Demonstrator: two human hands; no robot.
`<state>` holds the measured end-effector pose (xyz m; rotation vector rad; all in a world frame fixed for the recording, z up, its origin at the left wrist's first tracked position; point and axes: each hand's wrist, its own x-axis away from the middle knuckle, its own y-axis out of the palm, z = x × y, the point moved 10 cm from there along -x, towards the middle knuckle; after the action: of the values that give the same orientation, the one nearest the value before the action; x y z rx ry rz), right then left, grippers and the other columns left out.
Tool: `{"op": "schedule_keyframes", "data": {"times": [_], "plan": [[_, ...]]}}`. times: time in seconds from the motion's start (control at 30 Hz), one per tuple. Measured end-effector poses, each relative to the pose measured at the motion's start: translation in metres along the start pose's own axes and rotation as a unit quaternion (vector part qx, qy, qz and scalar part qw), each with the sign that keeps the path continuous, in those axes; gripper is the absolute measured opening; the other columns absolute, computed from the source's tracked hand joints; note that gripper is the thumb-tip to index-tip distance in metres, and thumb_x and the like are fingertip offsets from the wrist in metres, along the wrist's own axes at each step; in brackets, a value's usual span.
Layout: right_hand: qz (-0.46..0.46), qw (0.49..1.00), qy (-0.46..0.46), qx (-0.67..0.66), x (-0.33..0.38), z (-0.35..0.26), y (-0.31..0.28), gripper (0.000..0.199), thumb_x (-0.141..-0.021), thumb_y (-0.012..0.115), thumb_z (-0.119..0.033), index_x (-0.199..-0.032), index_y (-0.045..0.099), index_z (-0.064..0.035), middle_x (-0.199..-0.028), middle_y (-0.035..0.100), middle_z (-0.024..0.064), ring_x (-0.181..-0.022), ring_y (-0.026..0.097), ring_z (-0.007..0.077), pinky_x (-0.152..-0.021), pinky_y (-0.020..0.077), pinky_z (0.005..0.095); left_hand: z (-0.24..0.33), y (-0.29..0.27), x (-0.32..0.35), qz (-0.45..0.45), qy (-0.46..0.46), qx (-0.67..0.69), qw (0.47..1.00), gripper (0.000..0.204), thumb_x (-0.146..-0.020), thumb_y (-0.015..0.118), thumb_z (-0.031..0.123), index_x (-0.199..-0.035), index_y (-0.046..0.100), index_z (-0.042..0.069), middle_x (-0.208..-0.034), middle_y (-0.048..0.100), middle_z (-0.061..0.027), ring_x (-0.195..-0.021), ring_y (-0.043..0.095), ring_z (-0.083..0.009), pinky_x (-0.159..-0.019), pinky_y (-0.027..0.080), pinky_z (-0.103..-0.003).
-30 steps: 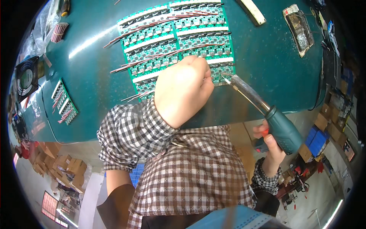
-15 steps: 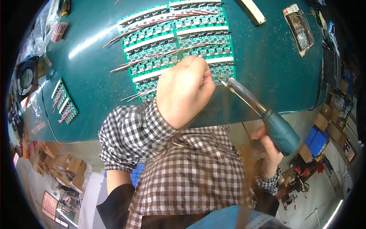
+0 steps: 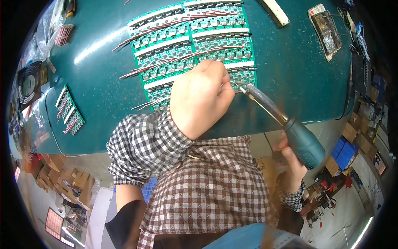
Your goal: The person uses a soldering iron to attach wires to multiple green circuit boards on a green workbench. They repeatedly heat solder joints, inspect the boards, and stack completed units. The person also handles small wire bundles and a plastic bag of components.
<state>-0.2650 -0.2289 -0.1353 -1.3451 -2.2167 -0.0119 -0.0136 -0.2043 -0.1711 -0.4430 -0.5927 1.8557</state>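
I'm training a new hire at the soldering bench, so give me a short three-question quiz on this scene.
1. True or false: the soldering iron is held in the right hand.
2. Where does the left hand rest? A) on the panel of green circuit boards B) on the small black fan C) on the separate small board at the left
3. What colour is the table?

Key
1. True; its tip sits at the panel's lower right edge, beside the left hand's fingertips.
2. A
3. Dark teal green.
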Motion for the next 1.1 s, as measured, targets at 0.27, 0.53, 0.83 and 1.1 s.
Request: {"op": "schedule_keyframes", "data": {"times": [0.27,0.53,0.83,1.1], "plan": [[0.000,1.000,0.004,-0.012,0.0001,0.0027,0.0017,0.022,-0.076,0.074,-0.003,-0.096,0.065,0.0014,-0.083,0.067,0.0080,-0.069,0.059,0.0111,-0.061,0.0474,0.0248,0.0004,0.0010,0.0000,0.000,0.006,0.002,1.000,0.010,-0.070,0.063,0.000,-0.073,0.054,0.004,-0.067,0.055,-0.0073,-0.059,0.055,-0.0214,-0.054,0.045,-0.031],[-0.005,1.000,0.013,-0.007,0.0009,0.0053,0.0018,0.024,-0.076,0.074,-0.002,-0.098,0.063,0.0011,-0.083,0.066,0.0075,-0.077,0.062,0.0157,-0.072,0.0498,0.0302,-0.0002,0.0006,-0.0003,0.000,0.003,0.001,1.000,0.011,-0.069,0.063,0.000,-0.073,0.053,0.004,-0.067,0.055,-0.0072,-0.058,0.055,-0.0212,-0.054,0.045,-0.031],[-0.002,0.999,-0.034,0.015,-0.0007,0.0009,0.0011,0.033,-0.076,0.074,-0.002,-0.105,0.059,0.0019,-0.084,0.066,0.0077,-0.077,0.063,0.0166,-0.075,0.0508,0.0317,-0.0007,0.0006,-0.0003,-0.002,-0.004,0.002,1.000,0.011,-0.069,0.064,0.001,-0.073,0.054,0.004,-0.067,0.055,-0.0071,-0.059,0.055,-0.0214,-0.054,0.045,-0.032],[-0.019,1.000,-0.013,0.019,0.0008,0.0034,0.0004,0.032,-0.075,0.075,-0.002,-0.103,0.060,0.0033,-0.081,0.066,0.0085,-0.075,0.063,0.0165,-0.073,0.0503,0.0309,0.0003,0.0003,-0.0007,0.001,0.005,0.011,1.000,0.010,-0.070,0.062,0.001,-0.072,0.054,0.004,-0.066,0.054,-0.0075,-0.058,0.054,-0.0227,-0.054,0.045,-0.033]]}}
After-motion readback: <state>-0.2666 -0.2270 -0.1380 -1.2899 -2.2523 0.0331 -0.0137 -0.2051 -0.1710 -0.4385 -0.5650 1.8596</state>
